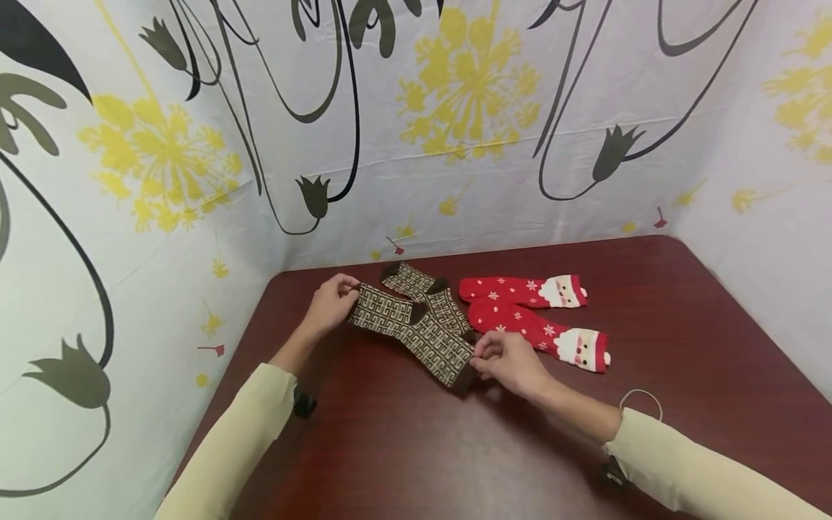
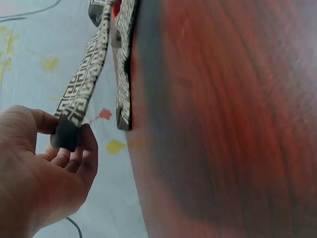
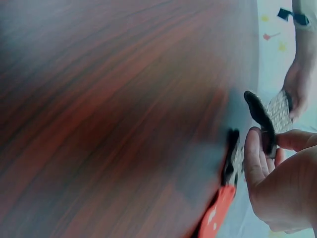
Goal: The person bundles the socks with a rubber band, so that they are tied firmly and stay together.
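Note:
A brown-and-cream patterned sock [image 1: 419, 334] is stretched between my two hands, lifted above the table. My left hand [image 1: 331, 303] pinches its dark cuff end between thumb and fingers, as the left wrist view shows on the sock [image 2: 81, 84]. At the other end my right hand [image 1: 513, 363] pinches the dark toe, seen close in the right wrist view on the dark sock edge [image 3: 262, 119]. Behind it a matching patterned sock [image 1: 447, 309] lies on the table, partly covered by the held one.
Two red socks with Santa faces and snowflakes, an upper one [image 1: 513, 289] and a lower one [image 1: 539, 334], lie right of the patterned pair. Everything rests on a dark red-brown wooden table [image 1: 403, 448]. A flower-printed white cloth [image 1: 416, 195] hangs around its back and sides.

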`<state>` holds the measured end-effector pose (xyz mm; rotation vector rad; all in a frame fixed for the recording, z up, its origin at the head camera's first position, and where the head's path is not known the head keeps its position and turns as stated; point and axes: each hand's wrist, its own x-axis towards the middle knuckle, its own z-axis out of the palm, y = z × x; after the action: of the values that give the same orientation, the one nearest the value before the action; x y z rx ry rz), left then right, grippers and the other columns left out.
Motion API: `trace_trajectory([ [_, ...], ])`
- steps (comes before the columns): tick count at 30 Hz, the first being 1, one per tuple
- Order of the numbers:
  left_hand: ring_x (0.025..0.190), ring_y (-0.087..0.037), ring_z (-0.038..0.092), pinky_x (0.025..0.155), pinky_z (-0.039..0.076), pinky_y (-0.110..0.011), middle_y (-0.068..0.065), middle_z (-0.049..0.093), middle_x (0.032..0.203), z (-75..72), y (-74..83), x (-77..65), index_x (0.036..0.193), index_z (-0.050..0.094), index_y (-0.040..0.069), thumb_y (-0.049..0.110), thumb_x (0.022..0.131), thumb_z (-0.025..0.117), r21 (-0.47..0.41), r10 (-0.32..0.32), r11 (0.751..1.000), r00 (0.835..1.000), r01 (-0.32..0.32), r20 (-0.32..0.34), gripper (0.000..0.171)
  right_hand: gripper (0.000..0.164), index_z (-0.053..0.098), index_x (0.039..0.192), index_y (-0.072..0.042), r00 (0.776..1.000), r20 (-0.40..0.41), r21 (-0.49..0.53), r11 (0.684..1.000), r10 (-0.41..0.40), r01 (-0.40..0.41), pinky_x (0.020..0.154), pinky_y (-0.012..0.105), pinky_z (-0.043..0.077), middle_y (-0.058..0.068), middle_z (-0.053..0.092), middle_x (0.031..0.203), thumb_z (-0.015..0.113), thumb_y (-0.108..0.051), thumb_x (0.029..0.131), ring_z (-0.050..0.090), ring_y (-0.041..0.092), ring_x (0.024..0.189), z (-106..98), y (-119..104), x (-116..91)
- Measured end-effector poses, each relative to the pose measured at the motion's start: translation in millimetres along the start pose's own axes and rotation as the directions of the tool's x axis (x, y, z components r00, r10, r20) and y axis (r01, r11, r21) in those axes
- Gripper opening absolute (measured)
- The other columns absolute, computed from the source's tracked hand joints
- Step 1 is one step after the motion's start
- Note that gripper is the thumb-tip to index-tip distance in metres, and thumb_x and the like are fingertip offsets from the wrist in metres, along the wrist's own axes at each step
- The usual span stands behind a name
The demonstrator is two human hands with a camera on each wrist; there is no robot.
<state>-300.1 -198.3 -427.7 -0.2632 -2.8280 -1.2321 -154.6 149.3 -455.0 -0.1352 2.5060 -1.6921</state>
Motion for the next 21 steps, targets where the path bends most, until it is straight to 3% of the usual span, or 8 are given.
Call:
trace_trajectory([
  [5,0.101,-0.027,0.069,0.085,0.053,-0.038,-0.013,0.074,0.114,-1.7,2.8,-12.5,0.129,0.071,0.007,0.017,0.104,0.068,-0.06,0.025,0.998,0.995,-0.019,0.095,0.027,0.01,0.066,0.098,-0.001,0.999,-0.026,-0.005,0.999,0.034,-0.034,0.073,0.043,0.063,0.01,0.071,0.087,0.075,0.0,0.094,0.074,0.027,0.073,-23.8,3.9,-6.6],
  [14,0.095,-0.022,0.069,0.076,0.054,-0.031,-0.013,0.072,0.11,2.5,12.0,-37.2,0.124,0.071,0.002,0.018,0.1,0.077,-0.146,0.042,0.989,0.968,-0.006,0.247,0.03,0.015,0.065,0.109,0.001,0.994,-0.066,-0.04,0.996,0.083,-0.086,0.073,0.038,0.061,0.014,0.065,0.097,0.073,-0.005,0.096,0.07,0.026,0.075,-63.8,10.9,-19.8],
  [17,0.089,-0.019,0.067,0.075,0.056,-0.033,-0.012,0.072,0.105,5.9,14.7,-46.6,0.121,0.07,0.0,0.017,0.099,0.078,-0.197,0.049,0.98,0.954,0.01,0.294,0.029,0.017,0.065,0.11,0.002,0.994,-0.073,-0.033,0.996,0.085,-0.087,0.072,0.035,0.061,0.016,0.062,0.102,0.072,-0.004,0.097,0.069,0.025,0.08,-74.8,13.1,-24.8],
  [21,0.088,-0.018,0.069,0.078,0.062,-0.039,-0.012,0.072,0.102,9.5,17.3,-58.6,0.12,0.068,-0.005,0.011,0.1,0.076,-0.278,0.075,0.96,0.922,0.036,0.38,0.028,0.016,0.065,0.111,0.004,0.995,-0.072,-0.01,0.997,0.076,-0.077,0.073,0.035,0.063,0.017,0.061,0.106,0.072,-0.001,0.097,0.068,0.025,0.089,-85.4,17.7,-30.3],
])
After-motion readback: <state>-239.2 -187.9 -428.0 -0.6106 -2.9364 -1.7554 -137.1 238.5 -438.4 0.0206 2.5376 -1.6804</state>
